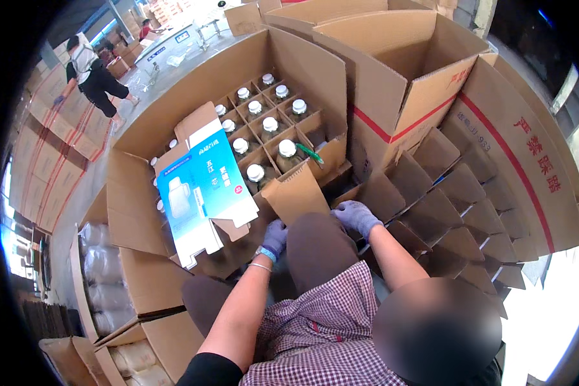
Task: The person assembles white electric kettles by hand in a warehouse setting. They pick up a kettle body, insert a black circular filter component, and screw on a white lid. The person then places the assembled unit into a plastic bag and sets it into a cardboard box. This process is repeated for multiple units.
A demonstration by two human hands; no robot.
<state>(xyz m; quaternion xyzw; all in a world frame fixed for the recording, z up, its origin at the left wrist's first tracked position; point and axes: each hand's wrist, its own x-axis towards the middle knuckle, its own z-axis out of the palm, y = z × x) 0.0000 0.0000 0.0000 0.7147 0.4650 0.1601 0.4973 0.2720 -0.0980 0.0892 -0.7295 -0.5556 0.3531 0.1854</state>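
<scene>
A brown cardboard flap (296, 195) stands at the near side of a large open carton (305, 64). My left hand (275, 237), in a pale purple glove, is closed at the flap's lower left corner, its fingertips partly hidden by my knee. At the flap's right corner my right hand (357, 217), gloved alike, has its fingers curled at the cardboard edge. Inside the carton, glass bottles with white caps (287, 148) stand between cardboard dividers. A green strip (310, 152) lies beside one bottle. A flat blue and white printed box (206, 177) rests on top of the bottles.
Right of me are cardboard divider grids (457, 186) and a flattened carton (514, 148) with a red stripe. An open carton (392, 51) stands at the back. Boxes of plastic-wrapped goods (103, 276) sit at my left. Another person (96, 77) walks at the far left.
</scene>
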